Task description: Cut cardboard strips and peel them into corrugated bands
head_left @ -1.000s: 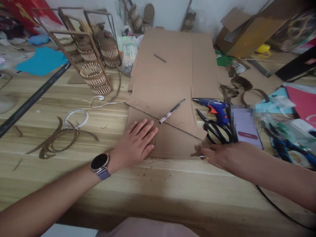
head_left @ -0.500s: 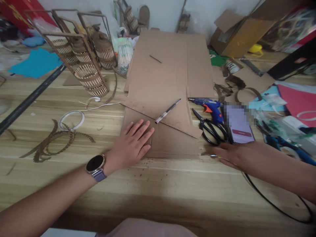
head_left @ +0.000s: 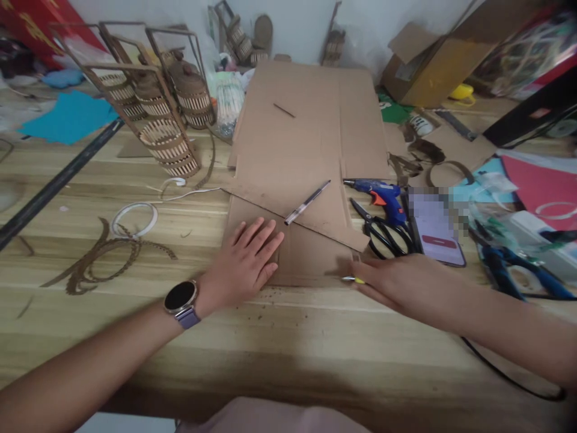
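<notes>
Under my left hand (head_left: 246,261): cardboard sheet (head_left: 297,180), palm flat, fingers spread, gripping nothing. My right hand (head_left: 399,282) pinches yellow-tipped cutter (head_left: 352,279) at sheet's near edge. Cut seemingly barely begun; pen (head_left: 307,202) beyond fingertips.

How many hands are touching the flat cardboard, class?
2: left hand lies flat on the cardboard; right hand holds a small tool at its near edge.

Blue glue gun (head_left: 378,195) & black scissors (head_left: 383,234) lie by a phone (head_left: 436,233). Woven lanterns (head_left: 169,129) sit far left on wood table (head_left: 293,349).
</notes>
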`<state>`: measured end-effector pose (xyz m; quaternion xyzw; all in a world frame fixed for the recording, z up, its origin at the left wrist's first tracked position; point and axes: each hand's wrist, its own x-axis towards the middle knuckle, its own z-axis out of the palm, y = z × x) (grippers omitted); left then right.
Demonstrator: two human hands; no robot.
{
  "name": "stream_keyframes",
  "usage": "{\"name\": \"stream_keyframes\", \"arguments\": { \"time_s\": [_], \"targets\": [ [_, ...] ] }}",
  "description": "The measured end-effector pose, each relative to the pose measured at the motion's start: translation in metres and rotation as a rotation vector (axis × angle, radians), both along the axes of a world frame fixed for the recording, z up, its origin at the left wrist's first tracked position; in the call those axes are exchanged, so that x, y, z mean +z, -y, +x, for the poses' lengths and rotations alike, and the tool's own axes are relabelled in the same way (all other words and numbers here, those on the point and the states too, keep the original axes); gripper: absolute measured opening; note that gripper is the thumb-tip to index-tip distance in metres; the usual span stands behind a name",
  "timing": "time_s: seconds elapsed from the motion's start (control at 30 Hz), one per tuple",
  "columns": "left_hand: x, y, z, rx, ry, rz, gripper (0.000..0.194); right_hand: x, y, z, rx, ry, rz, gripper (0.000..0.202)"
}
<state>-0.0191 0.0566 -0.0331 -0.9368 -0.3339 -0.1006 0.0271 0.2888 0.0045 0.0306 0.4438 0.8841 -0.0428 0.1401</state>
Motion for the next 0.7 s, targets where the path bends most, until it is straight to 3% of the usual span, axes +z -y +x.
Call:
{"name": "stream_keyframes", "arguments": {
  "time_s": [0.13,0.23,0.7],
  "targets": [
    [-0.001,0.000,0.000,0.003,0.009,-0.015,0.052,0.002,-0.012,-0.047,0.032,0.007,-0.084,0.013],
    [-0.001,0.000,0.000,0.009,0.019,-0.027,0.051,0.004,-0.017,-0.064,0.038,0.018,-0.096,0.014],
    [0.001,0.000,0.000,0.007,0.026,-0.050,0.052,0.009,-0.021,-0.074,-0.022,0.079,-0.151,0.017]
  ]
}}
